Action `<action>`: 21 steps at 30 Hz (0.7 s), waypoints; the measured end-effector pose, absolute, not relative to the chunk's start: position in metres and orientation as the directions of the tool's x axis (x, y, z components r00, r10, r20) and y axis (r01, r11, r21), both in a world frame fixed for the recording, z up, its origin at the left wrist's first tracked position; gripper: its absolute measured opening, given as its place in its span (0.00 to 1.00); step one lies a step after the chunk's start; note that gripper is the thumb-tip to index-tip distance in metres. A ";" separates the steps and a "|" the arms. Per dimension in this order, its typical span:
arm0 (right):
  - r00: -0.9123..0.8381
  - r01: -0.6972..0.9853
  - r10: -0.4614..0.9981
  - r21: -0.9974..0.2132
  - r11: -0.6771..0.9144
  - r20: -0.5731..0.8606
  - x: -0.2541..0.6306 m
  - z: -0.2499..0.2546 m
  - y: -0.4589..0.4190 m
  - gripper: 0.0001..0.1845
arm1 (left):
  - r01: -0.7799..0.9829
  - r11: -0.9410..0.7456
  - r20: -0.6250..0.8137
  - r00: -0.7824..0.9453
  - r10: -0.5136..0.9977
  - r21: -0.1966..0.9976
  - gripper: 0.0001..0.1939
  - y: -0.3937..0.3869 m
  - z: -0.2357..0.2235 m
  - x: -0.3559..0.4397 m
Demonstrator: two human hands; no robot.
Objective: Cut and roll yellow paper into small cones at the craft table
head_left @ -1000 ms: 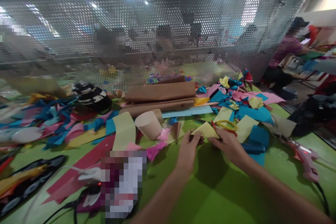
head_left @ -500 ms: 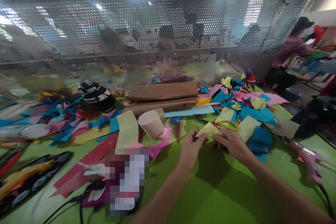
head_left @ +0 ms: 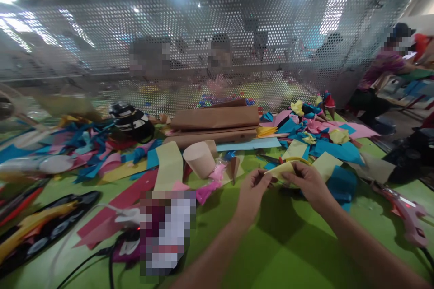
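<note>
Over the green table (head_left: 271, 248), a small piece of pale yellow paper (head_left: 278, 170) is held between both hands. My left hand (head_left: 255, 189) pinches its left end, fingers closed. At the other end, my right hand (head_left: 307, 184) grips the paper between thumb and fingers. Right behind the hands lie scissors (head_left: 298, 160) with yellow handles, partly covered by the paper and my right hand. Blue paper (head_left: 342, 185) and a pale yellow sheet (head_left: 326, 166) lie to the right of my right hand.
A roll of beige paper (head_left: 199, 160) and crumpled pink wrap (head_left: 206, 189) lie left of my hands. Brown paper (head_left: 215, 118) is stacked behind. A pink glue gun (head_left: 407, 216) rests at the right. Cables (head_left: 90, 265) run at the lower left. A perforated metal screen (head_left: 190, 54) stands behind.
The yellow paper was a flat, pointed shape and now looks curled, narrower at its left end. My right-hand fingers have shifted up over it. The whole view has moved slightly.
</note>
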State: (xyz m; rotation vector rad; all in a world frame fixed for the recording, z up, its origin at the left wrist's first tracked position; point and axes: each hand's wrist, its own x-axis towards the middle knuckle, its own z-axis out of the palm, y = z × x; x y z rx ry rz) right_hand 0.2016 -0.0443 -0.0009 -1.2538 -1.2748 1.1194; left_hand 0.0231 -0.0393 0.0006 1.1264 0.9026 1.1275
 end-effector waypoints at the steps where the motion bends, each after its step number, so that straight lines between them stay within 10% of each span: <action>1: 0.035 0.064 0.999 -0.997 0.030 0.032 0.201 0.000 -0.044 0.18 | -0.222 0.045 0.002 0.207 0.978 0.974 0.13 -0.039 0.002 0.023; 21: 0.065 0.093 0.996 -0.994 0.055 0.062 0.203 -0.007 -0.044 0.16 | -0.215 -0.020 0.052 0.143 0.988 0.977 0.08 -0.036 -0.003 0.020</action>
